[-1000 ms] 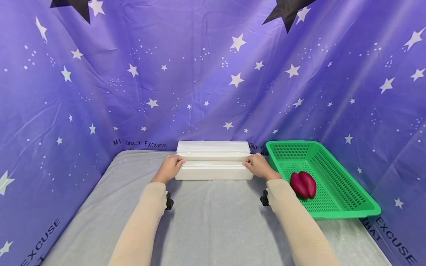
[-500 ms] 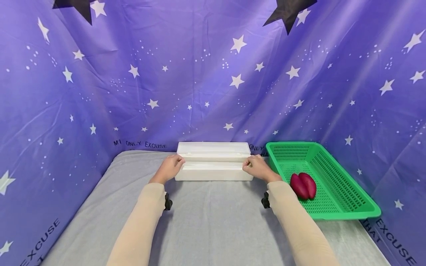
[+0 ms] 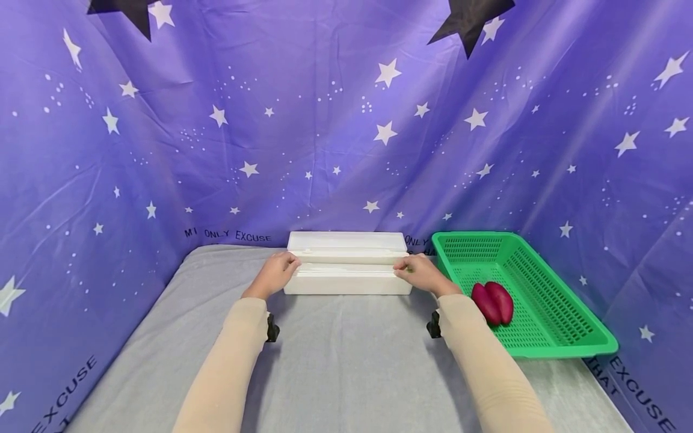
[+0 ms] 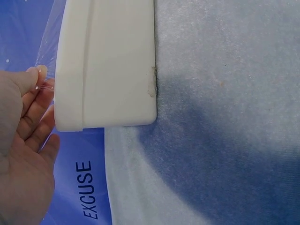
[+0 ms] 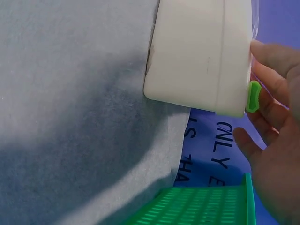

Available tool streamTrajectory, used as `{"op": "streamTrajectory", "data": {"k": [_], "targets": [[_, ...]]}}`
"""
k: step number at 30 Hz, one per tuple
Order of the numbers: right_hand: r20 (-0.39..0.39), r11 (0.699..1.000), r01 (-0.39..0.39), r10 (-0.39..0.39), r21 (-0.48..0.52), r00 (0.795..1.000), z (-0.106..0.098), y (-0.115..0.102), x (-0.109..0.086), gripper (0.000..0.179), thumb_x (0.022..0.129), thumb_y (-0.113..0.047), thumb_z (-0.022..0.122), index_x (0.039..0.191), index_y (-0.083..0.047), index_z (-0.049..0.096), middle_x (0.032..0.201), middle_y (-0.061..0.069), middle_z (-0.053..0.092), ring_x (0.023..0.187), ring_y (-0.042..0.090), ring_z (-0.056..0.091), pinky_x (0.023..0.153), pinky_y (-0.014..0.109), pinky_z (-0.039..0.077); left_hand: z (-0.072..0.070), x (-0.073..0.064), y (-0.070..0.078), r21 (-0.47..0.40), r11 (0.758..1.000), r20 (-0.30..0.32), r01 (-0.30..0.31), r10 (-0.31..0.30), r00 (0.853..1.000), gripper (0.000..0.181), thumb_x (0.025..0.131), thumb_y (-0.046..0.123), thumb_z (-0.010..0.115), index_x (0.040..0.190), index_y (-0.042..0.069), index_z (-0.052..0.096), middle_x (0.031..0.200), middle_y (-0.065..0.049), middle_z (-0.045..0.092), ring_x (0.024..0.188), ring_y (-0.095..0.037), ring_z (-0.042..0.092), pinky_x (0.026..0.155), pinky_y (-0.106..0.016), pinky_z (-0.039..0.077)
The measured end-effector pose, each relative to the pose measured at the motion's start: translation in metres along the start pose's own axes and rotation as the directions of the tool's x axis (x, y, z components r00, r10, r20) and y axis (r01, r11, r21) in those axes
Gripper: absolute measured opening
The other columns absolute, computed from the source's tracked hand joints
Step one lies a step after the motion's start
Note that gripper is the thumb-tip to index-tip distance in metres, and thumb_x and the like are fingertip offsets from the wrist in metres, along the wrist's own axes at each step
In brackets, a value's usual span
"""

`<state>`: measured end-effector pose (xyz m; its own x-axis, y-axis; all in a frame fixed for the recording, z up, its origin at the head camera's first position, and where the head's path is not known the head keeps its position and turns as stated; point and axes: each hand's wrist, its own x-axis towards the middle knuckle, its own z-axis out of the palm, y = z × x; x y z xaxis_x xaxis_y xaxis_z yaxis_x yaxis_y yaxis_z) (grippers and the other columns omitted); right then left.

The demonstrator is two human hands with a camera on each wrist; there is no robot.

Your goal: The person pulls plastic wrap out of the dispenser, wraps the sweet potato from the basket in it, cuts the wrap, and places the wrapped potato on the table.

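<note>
A white cling film dispenser box (image 3: 348,285) lies across the far part of the table, its lid (image 3: 346,242) raised at the back. At its left end my left hand (image 3: 275,273) pinches the edge of the clear cling film (image 4: 49,37) between thumb and forefinger, other fingers curved by the box. At the opposite end my right hand (image 3: 425,273) has thumb and forefinger together on the film (image 5: 255,18) at the box's top edge. In the right wrist view a green slider (image 5: 253,96) sits on that edge, close to the right fingers.
A green plastic basket (image 3: 563,350) stands to the right of the box, near my right forearm. Inside lie two dark red, oval pieces of produce (image 3: 492,304). Grey cloth (image 3: 346,361) covers the table, and a purple star-printed curtain (image 3: 314,150) hangs close behind the box.
</note>
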<state>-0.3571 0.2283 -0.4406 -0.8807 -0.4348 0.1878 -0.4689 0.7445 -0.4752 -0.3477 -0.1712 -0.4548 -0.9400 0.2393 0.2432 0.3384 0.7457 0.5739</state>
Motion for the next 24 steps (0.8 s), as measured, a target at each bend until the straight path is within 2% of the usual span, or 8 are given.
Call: {"op": "streamTrajectory", "data": {"k": [6, 12, 16, 21, 24], "targets": [[-0.063, 0.997, 0.053, -0.057, -0.064, 0.996, 0.001, 0.006, 0.000, 0.012, 0.097, -0.013, 0.066, 0.097, -0.006, 0.076, 0.089, 0.003, 0.072, 0.094, 0.030, 0.058, 0.090, 0.052, 0.043, -0.001, -0.001, 0.002, 0.003, 1.000, 0.010, -0.001, 0.001, 1.000, 0.023, 0.106, 0.022, 0.051, 0.108, 0.003, 0.065, 0.094, -0.007, 0.062, 0.092, -0.026, 0.055, 0.084, -0.046, 0.047], [-0.120, 0.997, 0.063, -0.067, -0.039, 0.990, 0.003, 0.006, -0.001, 0.015, 0.099, -0.015, 0.063, 0.096, -0.003, 0.073, 0.085, 0.004, 0.067, 0.086, 0.027, 0.056, 0.075, 0.045, 0.045, -0.004, 0.000, 0.006, -0.019, 1.000, 0.018, 0.011, -0.011, 1.000, 0.024, 0.107, 0.023, 0.050, 0.109, 0.004, 0.064, 0.090, -0.006, 0.059, 0.086, -0.024, 0.053, 0.080, -0.043, 0.047], [-0.117, 0.999, 0.020, -0.016, 0.034, 0.993, 0.001, 0.001, -0.002, 0.019, 0.101, -0.017, 0.060, 0.098, -0.003, 0.071, 0.085, 0.005, 0.064, 0.080, 0.025, 0.051, 0.070, 0.041, 0.043, -0.007, 0.001, 0.009, -0.078, 0.996, 0.009, 0.033, -0.033, 0.999, 0.023, 0.107, 0.025, 0.050, 0.111, 0.005, 0.061, 0.094, -0.009, 0.061, 0.091, -0.026, 0.056, 0.084, -0.046, 0.048], [-0.071, 0.992, -0.073, 0.081, 0.104, 0.994, -0.002, -0.006, -0.001, 0.020, 0.104, -0.020, 0.054, 0.104, -0.004, 0.067, 0.093, 0.007, 0.063, 0.086, 0.026, 0.053, 0.076, 0.043, 0.044, -0.009, 0.003, 0.010, -0.111, 0.994, -0.022, 0.017, -0.020, 1.000, 0.020, 0.107, 0.025, 0.050, 0.109, 0.008, 0.060, 0.104, -0.010, 0.066, 0.104, -0.028, 0.061, 0.093, -0.050, 0.047], [-0.065, 0.990, -0.094, 0.101, 0.104, 0.993, -0.003, -0.008, 0.000, 0.021, 0.104, -0.021, 0.053, 0.104, -0.006, 0.067, 0.099, 0.009, 0.065, 0.090, 0.026, 0.056, 0.080, 0.044, 0.046, -0.010, 0.002, 0.011, -0.116, 0.993, -0.037, -0.003, -0.001, 0.999, 0.020, 0.107, 0.024, 0.049, 0.107, 0.007, 0.060, 0.104, -0.010, 0.067, 0.099, -0.027, 0.061, 0.090, -0.048, 0.048]]}}
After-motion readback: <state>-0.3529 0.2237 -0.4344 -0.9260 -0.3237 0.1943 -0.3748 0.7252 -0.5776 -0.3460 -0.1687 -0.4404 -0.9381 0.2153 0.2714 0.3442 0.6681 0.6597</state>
